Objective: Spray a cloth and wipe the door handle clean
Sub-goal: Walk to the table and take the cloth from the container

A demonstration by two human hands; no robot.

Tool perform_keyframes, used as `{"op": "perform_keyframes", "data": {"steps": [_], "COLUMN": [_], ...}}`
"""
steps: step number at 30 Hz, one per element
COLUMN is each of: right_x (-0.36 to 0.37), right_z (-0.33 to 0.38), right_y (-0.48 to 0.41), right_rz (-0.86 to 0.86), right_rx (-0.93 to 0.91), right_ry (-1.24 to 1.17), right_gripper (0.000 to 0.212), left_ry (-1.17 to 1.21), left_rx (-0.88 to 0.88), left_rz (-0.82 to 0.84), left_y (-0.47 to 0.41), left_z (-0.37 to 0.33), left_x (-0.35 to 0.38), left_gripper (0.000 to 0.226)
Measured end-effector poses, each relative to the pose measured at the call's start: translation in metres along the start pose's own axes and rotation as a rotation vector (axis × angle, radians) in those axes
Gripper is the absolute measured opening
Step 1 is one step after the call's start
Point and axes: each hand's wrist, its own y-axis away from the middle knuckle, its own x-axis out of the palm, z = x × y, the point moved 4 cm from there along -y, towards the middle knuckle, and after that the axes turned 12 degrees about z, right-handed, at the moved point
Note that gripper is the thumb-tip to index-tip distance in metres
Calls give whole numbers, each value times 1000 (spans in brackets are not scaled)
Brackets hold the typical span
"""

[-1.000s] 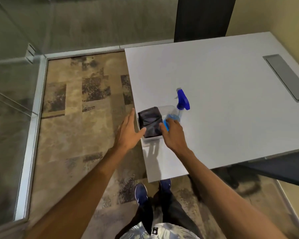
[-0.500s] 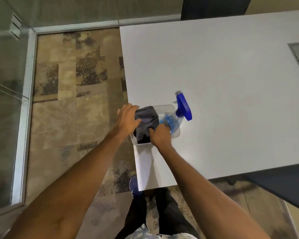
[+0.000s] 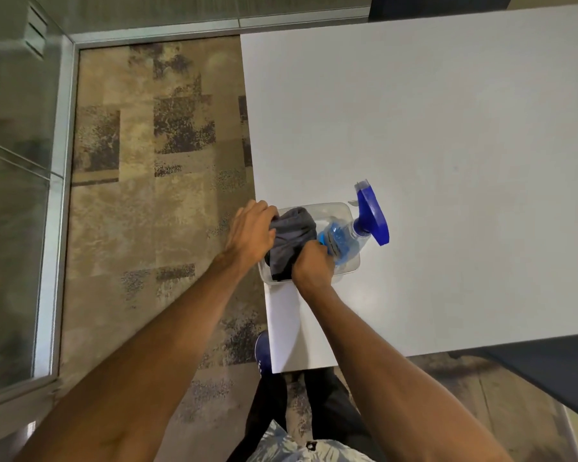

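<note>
A dark grey cloth (image 3: 291,238) lies bunched in a clear plastic tub (image 3: 347,266) at the near left corner of a white table (image 3: 447,145). My left hand (image 3: 251,230) grips the cloth's left edge. Beside the cloth, a spray bottle with blue liquid (image 3: 341,240) and a blue trigger head (image 3: 372,215) leans out of the tub to the right. My right hand (image 3: 311,265) is closed around the bottle's lower body. The door handle is out of view.
A glass wall with a metal frame (image 3: 55,228) runs along the left. Patterned brown carpet (image 3: 154,195) covers the floor between it and the table. A dark chair (image 3: 548,371) sits at the lower right. My legs and blue shoes (image 3: 264,355) are below the table's edge.
My left hand has come from beside the tub onto the cloth and closed on it. The right hand has tightened around the bottle. The cloth is more bunched than before.
</note>
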Motion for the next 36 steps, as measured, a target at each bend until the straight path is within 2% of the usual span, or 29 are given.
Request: {"op": "perform_keyframes", "data": {"steps": [3,6,7,11,14,18,21,24,26,28,30,33,36], "right_x": [0,-7,-10,-16,-23,-43,-59,-80,-90,-97,-104,-111,-112], "right_z": [5,9,12,18,21,27,30,38,43,47,52,57,61], "right_y": [5,15,20,32,47,72,89,109,118,124,130,137,138], "right_rz": [-12,-160,-171,-192,-208,-225,-188,-199,-82,46,81,91,100], "right_rx": [54,50,52,24,-109,-301,-383,-531,-594,-600,-611,-616,-620], "right_ry": [-98,-166,-257,-299,-173,-251,-289,-395,-517,-608,-676,-768,-803], "right_gripper": [36,30,30,33,30,16,17,13,19,18,15,28,29], "left_ry": [38,105,142,343,552,874,1111,1292,1418,1599,1806,1971,2036], "left_rx": [11,21,21,15,16,36,43,64,85,74,81,110,132], "left_rz": [-13,-49,-60,-60,-60,-79,-126,-158,-176,-205,-173,23,167], "left_y": [1,1,2,4,9,17,25,32,35,38,46,62,73], "left_z": [0,2,3,11,17,22,23,25,23,24,20,4,-8], "left_x": [-1,-4,-6,-9,-15,-37,-61,-82,-97,-110,-121,-121,-104], "left_gripper": [25,21,20,16,14,27,37,23,15,22,37,55,74]}}
